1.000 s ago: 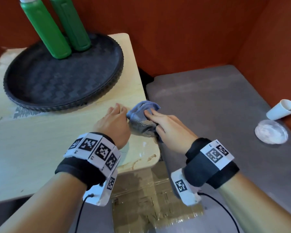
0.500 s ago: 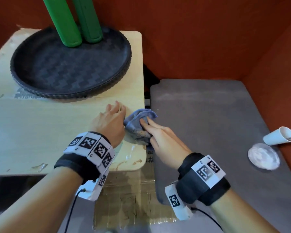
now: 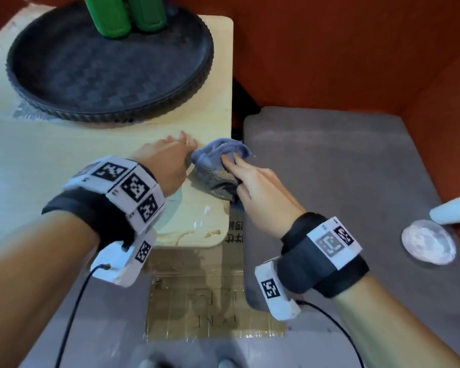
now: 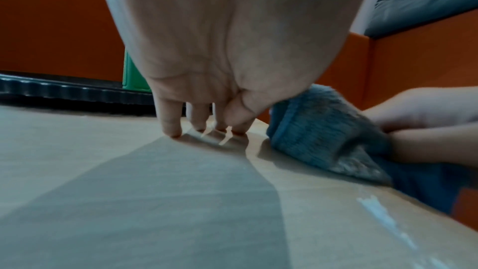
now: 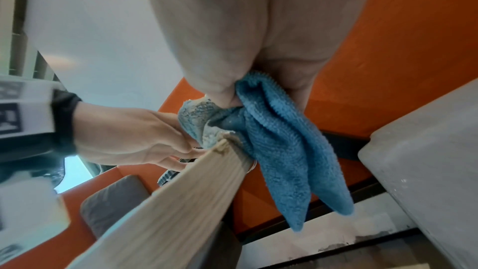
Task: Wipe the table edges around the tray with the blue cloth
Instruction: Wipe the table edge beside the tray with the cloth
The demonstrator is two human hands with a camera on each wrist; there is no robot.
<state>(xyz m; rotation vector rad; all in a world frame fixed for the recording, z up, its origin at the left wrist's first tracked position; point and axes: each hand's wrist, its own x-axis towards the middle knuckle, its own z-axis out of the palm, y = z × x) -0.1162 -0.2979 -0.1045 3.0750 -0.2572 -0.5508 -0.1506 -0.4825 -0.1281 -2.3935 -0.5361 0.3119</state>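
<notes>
The two green bottles [image 3: 128, 14] standing at the far side of the black tray [image 3: 64, 99] are cut off by the top of the head view, so only their lower parts show. The right hand [image 3: 260, 189] hides much of the blue cloth [image 3: 218, 168]. From the right wrist view its thumb and fingers pinch the bunched cloth, with a long fold hanging down past the right edge of the table [image 3: 51, 155]. The grey, soiled underside of the cloth lies against the tabletop at that edge.

The left hand [image 3: 165, 163] rests just left of the cloth, fingers straight, close together and tips pressed on the wood — not holding anything. Whether it touches the cloth I cannot tell.

Between the tray's near rim and the hands runs a strip of bare wood; the tray's right rim comes close to the table's right edge, leaving only a thin margin there. White smears [image 3: 202, 216] and a brownish stain [image 3: 197, 233] mark the near right corner, near side of the cloth.

A narrow dark gap separates the table from a grey cushioned seat [image 3: 343, 168] on the right. On the seat, well apart from the hands, lie a tipped white paper cup [image 3: 452, 211] — partly cut off by the frame — and a round white lid [image 3: 426, 241]. Orange walls close in the far and right sides.
</notes>
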